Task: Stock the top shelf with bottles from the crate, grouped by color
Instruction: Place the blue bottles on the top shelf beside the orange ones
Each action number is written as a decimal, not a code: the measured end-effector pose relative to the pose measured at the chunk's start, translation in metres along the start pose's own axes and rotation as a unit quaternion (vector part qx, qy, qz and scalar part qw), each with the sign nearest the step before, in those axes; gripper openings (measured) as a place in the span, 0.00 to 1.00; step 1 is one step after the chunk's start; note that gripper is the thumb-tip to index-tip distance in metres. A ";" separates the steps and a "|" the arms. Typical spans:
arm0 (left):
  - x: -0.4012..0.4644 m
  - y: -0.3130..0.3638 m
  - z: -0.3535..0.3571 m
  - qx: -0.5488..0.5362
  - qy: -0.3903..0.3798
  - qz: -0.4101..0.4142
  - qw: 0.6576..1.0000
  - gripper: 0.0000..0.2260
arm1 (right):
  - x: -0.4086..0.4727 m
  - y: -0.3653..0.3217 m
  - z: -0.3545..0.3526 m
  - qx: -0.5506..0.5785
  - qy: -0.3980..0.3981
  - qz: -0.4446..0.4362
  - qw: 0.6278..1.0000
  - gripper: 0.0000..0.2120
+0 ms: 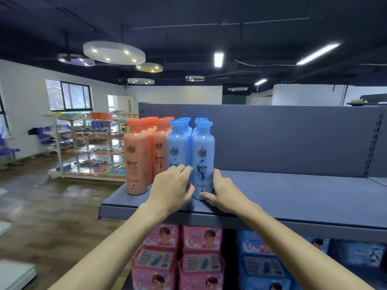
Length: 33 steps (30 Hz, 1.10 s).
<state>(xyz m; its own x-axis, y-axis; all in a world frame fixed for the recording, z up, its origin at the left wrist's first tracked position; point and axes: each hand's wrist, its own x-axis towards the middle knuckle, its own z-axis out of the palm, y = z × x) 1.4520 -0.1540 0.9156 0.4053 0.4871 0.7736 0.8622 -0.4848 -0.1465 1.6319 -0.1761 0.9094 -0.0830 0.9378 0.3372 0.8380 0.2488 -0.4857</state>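
On the grey top shelf stand several orange bottles at the left and several blue bottles right beside them, in rows running to the back. My left hand lies with nearly straight fingers across the lower front of the left front blue bottle. My right hand holds the base of the right front blue bottle, thumb in front, fingers along its right side. Both front blue bottles stand upright near the shelf's front edge. No crate is in view.
The shelf to the right of the blue bottles is bare up to its grey back panel. Below it sit pink packs and blue packs. An aisle with a wooden floor and another rack lies to the left.
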 end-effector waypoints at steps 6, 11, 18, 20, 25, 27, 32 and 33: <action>0.001 -0.004 0.003 0.007 0.010 0.002 1.000 0.10 | 0.004 -0.004 0.002 -0.012 -0.006 0.005 1.000 0.25; 0.001 -0.004 0.005 -0.002 0.011 -0.004 1.000 0.10 | 0.005 -0.006 0.003 -0.022 -0.010 0.006 1.000 0.25; 0.000 -0.005 0.007 -0.018 0.009 -0.013 1.000 0.09 | 0.008 -0.007 0.007 -0.022 -0.008 0.012 1.000 0.24; 0.000 -0.005 0.007 -0.018 0.007 -0.015 1.000 0.09 | 0.007 -0.007 0.007 -0.019 -0.008 0.009 1.000 0.24; -0.003 -0.002 0.004 -0.018 -0.012 -0.018 1.000 0.10 | 0.005 -0.008 0.005 -0.018 -0.007 0.007 1.000 0.24; -0.005 -0.001 0.001 -0.015 -0.022 -0.016 1.000 0.10 | 0.003 -0.009 0.005 -0.019 -0.004 0.010 1.000 0.24; -0.008 0.005 -0.009 -0.016 -0.042 -0.014 0.999 0.12 | -0.002 -0.008 0.000 -0.032 0.012 0.021 0.999 0.22; -0.009 0.006 -0.011 -0.018 -0.043 -0.013 0.999 0.13 | -0.003 -0.008 -0.002 -0.041 0.016 0.020 0.999 0.21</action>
<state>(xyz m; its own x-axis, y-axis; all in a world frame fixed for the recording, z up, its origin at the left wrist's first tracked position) 1.4509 -0.1691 0.9146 0.4096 0.5596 0.7205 0.8615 -0.4970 -0.1037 1.6268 -0.1813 0.9136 -0.0332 0.9380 0.3449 0.8819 0.1899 -0.4316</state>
